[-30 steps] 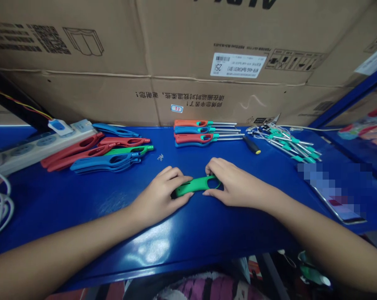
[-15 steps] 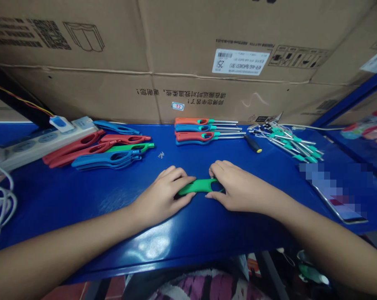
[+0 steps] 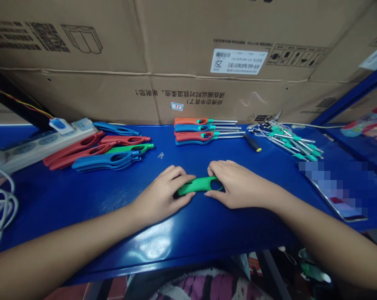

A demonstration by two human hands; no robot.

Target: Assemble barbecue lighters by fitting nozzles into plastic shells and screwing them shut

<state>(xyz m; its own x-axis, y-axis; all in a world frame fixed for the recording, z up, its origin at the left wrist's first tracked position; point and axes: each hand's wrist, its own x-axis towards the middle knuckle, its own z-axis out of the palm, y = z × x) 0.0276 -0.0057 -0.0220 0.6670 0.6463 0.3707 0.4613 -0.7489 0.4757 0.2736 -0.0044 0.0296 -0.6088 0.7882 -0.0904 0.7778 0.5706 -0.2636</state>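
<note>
While the left hand (image 3: 162, 192) is gripping the butt end of the green lighter shell (image 3: 197, 185) and the right hand (image 3: 238, 183) is pinching its ring end, fingers are hiding both ends of the shell, which is lying at the middle of the blue table (image 3: 82, 200). At ten o'clock red, blue and green shells (image 3: 103, 152) are overlapping in a pile too tangled to count. At twelve o'clock four assembled lighters (image 3: 203, 131) are lying side by side, with one screwdriver (image 3: 252, 143) and a heap of teal-tipped tubes (image 3: 290, 143) lying at one o'clock.
</note>
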